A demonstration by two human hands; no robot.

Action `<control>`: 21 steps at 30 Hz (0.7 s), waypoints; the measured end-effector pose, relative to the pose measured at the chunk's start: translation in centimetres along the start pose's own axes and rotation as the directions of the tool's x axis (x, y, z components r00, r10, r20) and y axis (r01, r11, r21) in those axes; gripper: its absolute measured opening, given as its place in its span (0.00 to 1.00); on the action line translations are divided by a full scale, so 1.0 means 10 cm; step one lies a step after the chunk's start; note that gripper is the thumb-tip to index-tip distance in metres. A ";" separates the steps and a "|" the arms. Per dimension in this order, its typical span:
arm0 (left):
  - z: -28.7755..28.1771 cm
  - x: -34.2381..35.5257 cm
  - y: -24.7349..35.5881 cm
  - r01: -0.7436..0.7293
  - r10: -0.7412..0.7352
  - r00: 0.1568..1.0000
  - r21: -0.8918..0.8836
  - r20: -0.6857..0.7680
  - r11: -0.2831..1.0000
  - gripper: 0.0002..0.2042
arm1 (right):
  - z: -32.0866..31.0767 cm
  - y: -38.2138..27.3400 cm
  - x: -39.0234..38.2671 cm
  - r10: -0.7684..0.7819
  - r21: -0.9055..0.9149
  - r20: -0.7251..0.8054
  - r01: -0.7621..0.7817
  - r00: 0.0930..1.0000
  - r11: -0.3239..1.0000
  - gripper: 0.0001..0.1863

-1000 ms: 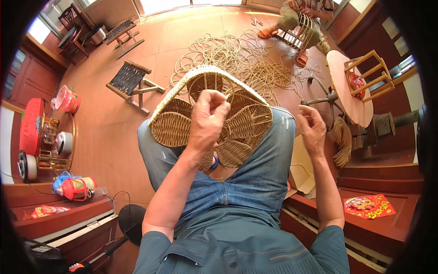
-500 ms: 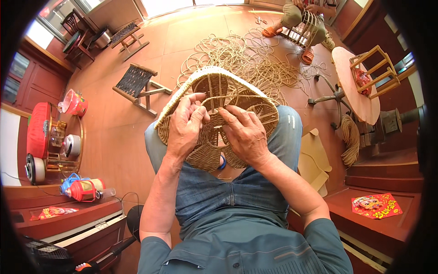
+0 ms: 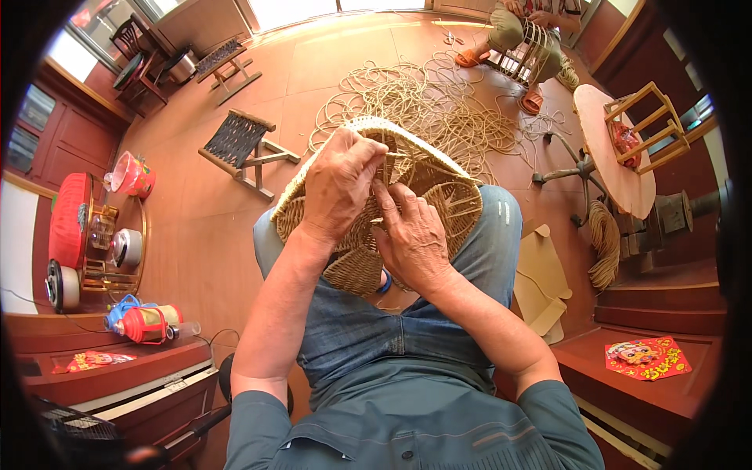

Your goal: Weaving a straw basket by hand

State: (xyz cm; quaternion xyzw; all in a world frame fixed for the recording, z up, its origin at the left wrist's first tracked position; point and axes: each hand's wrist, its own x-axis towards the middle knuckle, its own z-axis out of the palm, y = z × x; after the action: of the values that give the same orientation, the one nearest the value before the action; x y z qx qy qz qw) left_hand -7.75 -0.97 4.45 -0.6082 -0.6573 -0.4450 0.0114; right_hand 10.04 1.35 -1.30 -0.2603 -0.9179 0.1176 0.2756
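Two black-webbed stools stand left; the left hand pinches a cord strand, hiding some of the petal-patterned woven panel across the knees; the right hand touches it, grip unclear; tangled cord lies beyond, cardboard farther right.

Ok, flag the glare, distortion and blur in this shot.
Head view: glare whites out the bright opening at the top; head view: the fisheye bows the far edge of the floor, with black around the rim; head view: the orange item at lower left looks blurred, while the left hand and right hand look fairly clear.
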 end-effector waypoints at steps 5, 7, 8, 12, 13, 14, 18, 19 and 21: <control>0.01 -0.16 0.00 -0.071 0.076 0.997 0.231 -0.009 0.970 0.03 | 0.04 0.02 0.03 0.006 0.057 -0.031 -0.004 1.000 0.998 0.38; 0.04 -0.21 0.02 -0.035 0.013 0.998 0.350 0.065 0.936 0.05 | 0.06 0.04 0.04 0.003 0.066 -0.056 0.001 0.998 0.998 0.34; 0.06 -0.22 0.02 -0.027 0.003 0.998 0.336 0.071 0.941 0.05 | 0.06 0.05 0.05 0.000 0.066 -0.054 0.004 0.999 0.998 0.34; 0.07 -0.16 -0.02 0.106 -0.131 0.979 0.159 0.154 0.982 0.07 | 0.08 0.06 0.06 -0.006 0.090 -0.073 0.013 0.997 0.996 0.32; 0.05 -0.16 -0.03 0.090 -0.112 0.985 0.160 0.134 0.983 0.07 | 0.08 0.07 0.06 -0.010 0.098 -0.089 0.019 0.996 0.995 0.31; 0.02 -0.17 -0.03 0.094 -0.110 0.983 0.112 0.148 0.989 0.09 | 0.08 0.07 0.06 -0.014 0.098 -0.086 0.023 0.996 0.995 0.31; -0.10 -0.28 0.03 0.151 -0.145 0.983 -0.051 0.112 0.987 0.15 | 0.06 0.07 0.06 -0.017 0.160 -0.143 0.040 0.990 0.986 0.30; -0.13 -0.33 0.05 0.210 -0.203 0.973 -0.052 0.109 0.976 0.19 | 0.05 0.06 0.07 -0.018 0.185 -0.183 0.052 0.983 0.981 0.29; -0.17 -0.41 0.08 0.220 -0.222 0.975 0.106 0.005 0.970 0.21 | 0.05 0.04 0.08 -0.008 0.201 -0.202 0.049 0.979 0.978 0.28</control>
State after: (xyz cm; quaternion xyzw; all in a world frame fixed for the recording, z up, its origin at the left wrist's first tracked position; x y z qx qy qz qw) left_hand -6.96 -5.32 3.62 -0.5334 -0.7434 -0.4033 -0.0121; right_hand 9.34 2.13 -1.47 -0.2279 -0.8721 0.1807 0.3935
